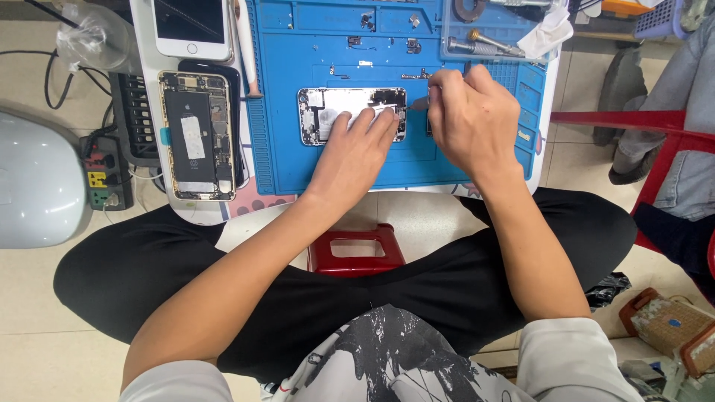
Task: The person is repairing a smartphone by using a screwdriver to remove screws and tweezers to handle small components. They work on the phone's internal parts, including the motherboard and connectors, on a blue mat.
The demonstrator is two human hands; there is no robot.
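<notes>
Tiled floor, pale; a low white tabletop sits over the seated person's crossed legs. Far left on the floor: one rounded grey-white appliance, then one power strip with black cables running off it.

On the tabletop's left part: two phones. One white phone lies face up at the top edge. Below it one opened phone lies with its back off, battery and boards showing. A clear plastic bag lies off the top-left corner.

A blue work mat covers the middle and right of the tabletop. On it lies a third phone, a stripped phone body, lengthwise, near the mat's centre. Small screws and metal parts are scattered just above it.

Left hand: fingers flat and together, pressing down on the right half of the stripped phone body, hiding that part.

Right hand: closed around a thin metal tool, its tip at the body's right end. Which kind of tool, I cannot tell.

Top right of the mat: one clear tray holding screwdriver handles and a white cloth.

Below the tabletop, between the knees: one red stool. Right edge: red chair frame and another person's grey trouser leg.
</notes>
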